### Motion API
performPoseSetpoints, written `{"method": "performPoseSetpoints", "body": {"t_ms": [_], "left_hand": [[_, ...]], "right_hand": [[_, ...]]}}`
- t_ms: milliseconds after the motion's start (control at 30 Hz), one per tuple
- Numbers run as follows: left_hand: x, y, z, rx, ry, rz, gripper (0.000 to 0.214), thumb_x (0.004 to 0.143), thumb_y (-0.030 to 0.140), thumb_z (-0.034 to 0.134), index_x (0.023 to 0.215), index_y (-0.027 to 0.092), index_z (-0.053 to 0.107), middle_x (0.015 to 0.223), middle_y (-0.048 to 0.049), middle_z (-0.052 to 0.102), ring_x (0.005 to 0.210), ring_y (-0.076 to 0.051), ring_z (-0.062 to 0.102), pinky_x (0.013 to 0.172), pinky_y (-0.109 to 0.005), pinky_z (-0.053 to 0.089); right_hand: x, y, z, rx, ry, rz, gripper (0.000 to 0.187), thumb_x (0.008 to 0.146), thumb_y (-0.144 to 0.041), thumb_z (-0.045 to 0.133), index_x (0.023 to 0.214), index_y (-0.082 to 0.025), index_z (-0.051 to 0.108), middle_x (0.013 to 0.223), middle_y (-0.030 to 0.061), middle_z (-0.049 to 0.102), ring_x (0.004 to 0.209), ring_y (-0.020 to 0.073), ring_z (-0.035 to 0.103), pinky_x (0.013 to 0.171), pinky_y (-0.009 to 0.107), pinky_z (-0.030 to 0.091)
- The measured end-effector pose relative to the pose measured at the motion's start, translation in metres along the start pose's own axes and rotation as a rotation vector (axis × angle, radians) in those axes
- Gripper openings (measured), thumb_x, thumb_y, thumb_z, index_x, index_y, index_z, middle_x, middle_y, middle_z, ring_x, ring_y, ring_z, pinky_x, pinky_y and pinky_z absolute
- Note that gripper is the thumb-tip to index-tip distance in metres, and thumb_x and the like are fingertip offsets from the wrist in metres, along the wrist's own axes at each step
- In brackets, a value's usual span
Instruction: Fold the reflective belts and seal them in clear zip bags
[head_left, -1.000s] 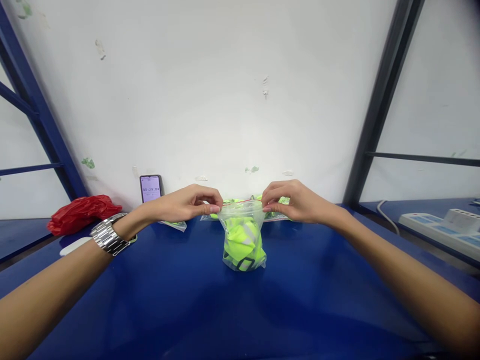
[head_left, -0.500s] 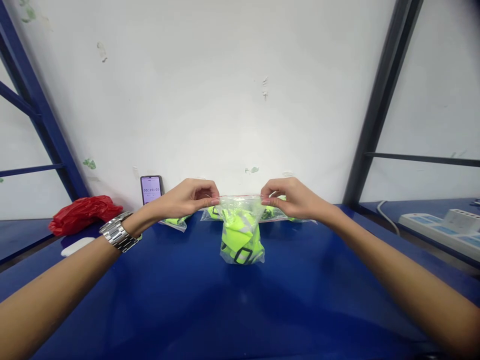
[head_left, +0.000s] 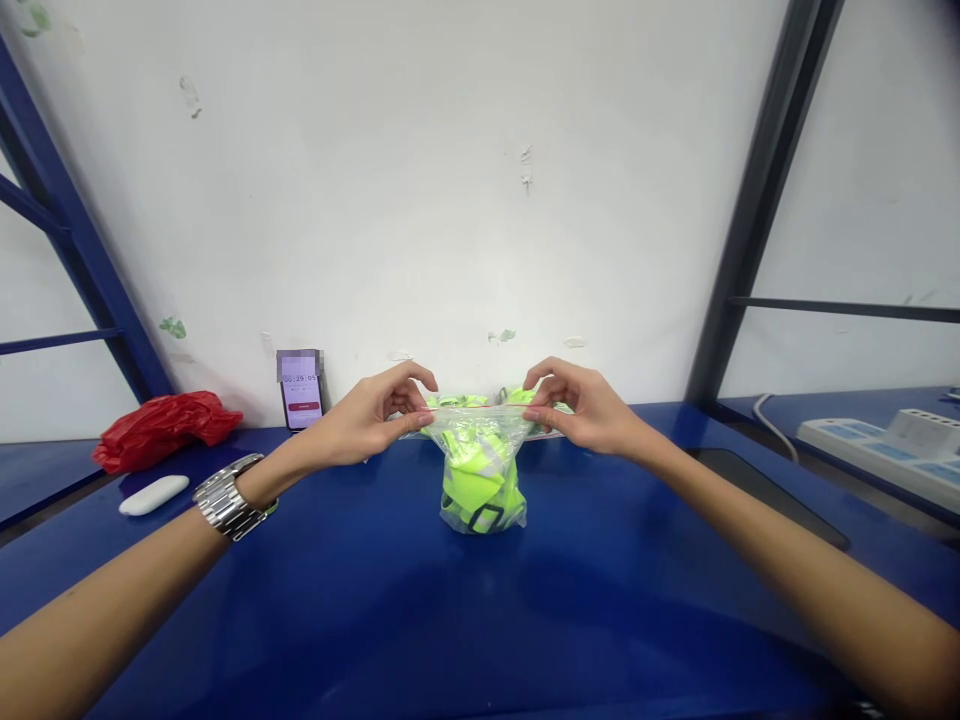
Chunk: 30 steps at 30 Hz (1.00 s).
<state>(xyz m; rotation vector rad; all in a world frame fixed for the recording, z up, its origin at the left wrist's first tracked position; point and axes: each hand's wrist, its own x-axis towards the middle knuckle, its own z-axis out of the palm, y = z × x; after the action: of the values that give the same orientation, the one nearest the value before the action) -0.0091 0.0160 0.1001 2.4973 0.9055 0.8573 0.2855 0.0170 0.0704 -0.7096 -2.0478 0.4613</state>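
A clear zip-lock bag (head_left: 484,480) stands upright on the blue table, its red-edged mouth at the top. Inside it is a folded neon-yellow reflective item (head_left: 476,465) with grey strips and a black buckle; its exact kind is hard to make out. My left hand (head_left: 386,410) holds the bag's top left corner, thumb underneath and index finger lifted off. At the top right corner my right hand (head_left: 577,408) holds the bag in the same way, its index finger also raised. Partly hidden behind the hands lie more bagged neon-yellow items (head_left: 514,397).
A phone (head_left: 302,395) showing a timer leans on the wall. Left of it are a red plastic bag (head_left: 165,430) and a white oval object (head_left: 154,495). A dark flat device (head_left: 757,495) lies beneath my right forearm, near a white power strip (head_left: 885,455). Metal posts (head_left: 765,200) flank the blue table (head_left: 450,620).
Both hands have come down slightly, and the bag's mouth with them. My index fingers have lifted from the bag's top edge. The view has shifted a little.
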Motion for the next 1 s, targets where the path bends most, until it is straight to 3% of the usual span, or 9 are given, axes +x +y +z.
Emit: {"method": "performPoseSetpoints", "body": {"t_ms": [300,433,600,800,1000], "left_hand": [[-0.004,0.000,0.000,0.136,0.039,0.051,0.027,0.089,0.029,0.056,0.105,0.023,0.036,0.079,0.0007,0.061,0.063,-0.011,0.052,0.053,-0.022,0.037],[-0.005,-0.001,0.000,0.103,0.025,0.044,0.025,0.090,0.033,0.055,0.107,0.022,0.040,0.081,-0.0006,0.059,0.071,-0.013,0.055,0.060,-0.024,0.042],[-0.003,0.008,-0.001,0.099,-0.064,-0.016,0.032,0.089,0.040,0.056,0.111,0.019,0.053,0.077,-0.0006,0.059,0.064,-0.012,0.051,0.058,-0.023,0.041],[0.003,0.014,-0.004,0.171,-0.161,0.011,0.027,0.088,0.042,0.056,0.088,0.016,0.063,0.076,-0.0029,0.063,0.066,-0.013,0.052,0.059,-0.023,0.041],[0.001,0.015,-0.001,0.258,-0.110,0.104,0.021,0.091,0.035,0.052,0.086,0.016,0.060,0.075,-0.0016,0.059,0.064,-0.011,0.049,0.059,-0.022,0.039]], "right_hand": [[-0.002,-0.005,0.005,0.001,0.038,-0.058,0.030,0.077,-0.021,0.066,0.079,-0.022,0.037,0.070,-0.0017,0.054,0.067,0.0142,0.058,0.059,0.027,0.044],[-0.001,-0.005,0.004,0.013,-0.013,-0.053,0.024,0.078,-0.020,0.065,0.087,-0.020,0.043,0.071,-0.0013,0.056,0.067,0.0137,0.057,0.060,0.027,0.044],[0.002,-0.014,0.001,-0.043,-0.153,0.000,0.025,0.081,-0.022,0.062,0.106,-0.017,0.058,0.067,-0.0015,0.057,0.062,0.0120,0.053,0.059,0.025,0.042],[0.007,-0.022,0.001,-0.163,-0.258,0.024,0.020,0.084,-0.034,0.061,0.085,-0.015,0.068,0.064,0.0020,0.060,0.057,0.0116,0.050,0.053,0.025,0.037],[0.006,-0.019,0.004,-0.160,-0.222,0.028,0.014,0.085,-0.029,0.059,0.082,-0.016,0.064,0.057,-0.0033,0.047,0.051,0.0092,0.039,0.049,0.024,0.031]]}}
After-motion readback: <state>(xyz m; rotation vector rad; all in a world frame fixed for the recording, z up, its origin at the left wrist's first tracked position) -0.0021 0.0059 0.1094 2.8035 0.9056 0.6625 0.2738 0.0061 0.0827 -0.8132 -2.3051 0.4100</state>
